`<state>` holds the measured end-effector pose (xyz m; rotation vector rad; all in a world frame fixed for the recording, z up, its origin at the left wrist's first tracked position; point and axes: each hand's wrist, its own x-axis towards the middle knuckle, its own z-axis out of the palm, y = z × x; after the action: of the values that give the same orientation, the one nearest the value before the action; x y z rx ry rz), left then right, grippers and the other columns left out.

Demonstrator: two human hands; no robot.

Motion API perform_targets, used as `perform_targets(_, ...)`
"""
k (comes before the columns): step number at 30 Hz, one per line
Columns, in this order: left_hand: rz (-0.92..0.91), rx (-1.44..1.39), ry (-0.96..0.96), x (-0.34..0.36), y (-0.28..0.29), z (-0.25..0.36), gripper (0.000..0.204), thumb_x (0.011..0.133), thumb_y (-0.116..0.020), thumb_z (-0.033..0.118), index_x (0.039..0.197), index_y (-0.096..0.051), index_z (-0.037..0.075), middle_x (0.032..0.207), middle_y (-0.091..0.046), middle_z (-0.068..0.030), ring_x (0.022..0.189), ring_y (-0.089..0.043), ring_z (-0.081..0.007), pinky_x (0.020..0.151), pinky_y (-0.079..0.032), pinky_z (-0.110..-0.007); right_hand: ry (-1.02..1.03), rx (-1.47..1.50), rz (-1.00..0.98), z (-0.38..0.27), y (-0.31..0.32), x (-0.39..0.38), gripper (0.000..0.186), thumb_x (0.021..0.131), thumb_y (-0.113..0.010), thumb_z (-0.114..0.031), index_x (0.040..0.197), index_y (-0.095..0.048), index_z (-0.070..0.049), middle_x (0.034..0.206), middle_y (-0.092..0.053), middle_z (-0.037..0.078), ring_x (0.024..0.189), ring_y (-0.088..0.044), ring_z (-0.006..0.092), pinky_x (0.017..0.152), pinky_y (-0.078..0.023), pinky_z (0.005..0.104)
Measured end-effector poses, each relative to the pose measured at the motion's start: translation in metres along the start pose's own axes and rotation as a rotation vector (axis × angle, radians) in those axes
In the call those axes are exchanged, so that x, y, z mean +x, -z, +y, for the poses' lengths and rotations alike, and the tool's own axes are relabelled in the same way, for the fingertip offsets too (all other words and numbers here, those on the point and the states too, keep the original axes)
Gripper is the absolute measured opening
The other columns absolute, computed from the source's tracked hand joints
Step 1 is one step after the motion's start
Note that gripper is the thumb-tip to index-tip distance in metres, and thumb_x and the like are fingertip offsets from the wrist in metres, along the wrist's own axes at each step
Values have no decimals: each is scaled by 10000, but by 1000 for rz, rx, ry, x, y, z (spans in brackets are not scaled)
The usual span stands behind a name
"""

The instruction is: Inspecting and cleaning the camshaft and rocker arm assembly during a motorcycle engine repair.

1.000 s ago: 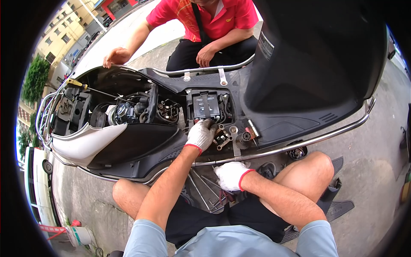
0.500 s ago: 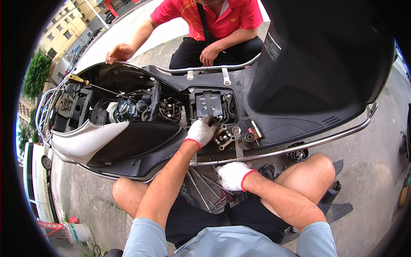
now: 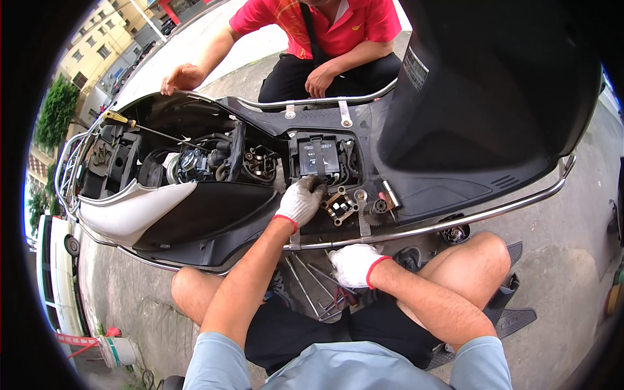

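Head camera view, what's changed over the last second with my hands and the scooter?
Little changed. The left hand stays on the parts just below the black battery box; the right hand still rests low among the tools. The other person's hand stays on the scooter's edge.

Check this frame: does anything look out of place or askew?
Yes. A screwdriver lies loose across the scooter's open body, and small loose parts sit on the frame ledge beside the left hand.
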<state>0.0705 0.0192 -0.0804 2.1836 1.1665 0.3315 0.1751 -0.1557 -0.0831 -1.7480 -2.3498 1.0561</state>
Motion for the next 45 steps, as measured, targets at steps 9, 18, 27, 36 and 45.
perform_targets(9,-116,20,-125,-56,55,38,261,943,-588,167,1129,-680,8,1054,-702,-194,979,-674,-335,889,-515,-383,21,15,31,4,-7,1,257,853,-589,-206,994,-684,-13,929,-731,207,900,-714,382,781,-562,472)
perform_targets(18,-126,-631,311,-81,55,3,265,1024,-575,225,1187,-645,29,970,-657,-15,830,-581,-73,756,-482,-224,316,106,565,-8,0,5,291,965,-513,-239,1106,-614,-5,887,-669,180,775,-679,402,762,-560,477)
perform_targets(27,-291,-1356,332,-99,30,15,366,1030,-516,204,1311,-554,-27,1200,-655,-132,1074,-636,-196,906,-526,-327,219,57,1144,-27,35,16,553,820,-651,-102,1347,-518,2,1238,-576,203,1111,-581,372,974,-459,492)
perform_targets(36,-151,-851,274,-96,29,11,319,1033,-507,129,1290,-564,-52,1178,-664,-109,1084,-614,-147,971,-488,-301,201,221,874,-28,21,16,730,765,-762,-153,1413,-464,1,1368,-540,242,1265,-547,408,1088,-432,474)
perform_targets(45,78,-492,210,-82,56,16,241,1011,-587,231,1019,-619,-7,904,-613,-46,796,-520,-96,733,-453,-285,-7,140,1023,11,105,-24,142,891,-657,-145,1009,-702,-79,993,-704,157,925,-686,345,858,-548,429)
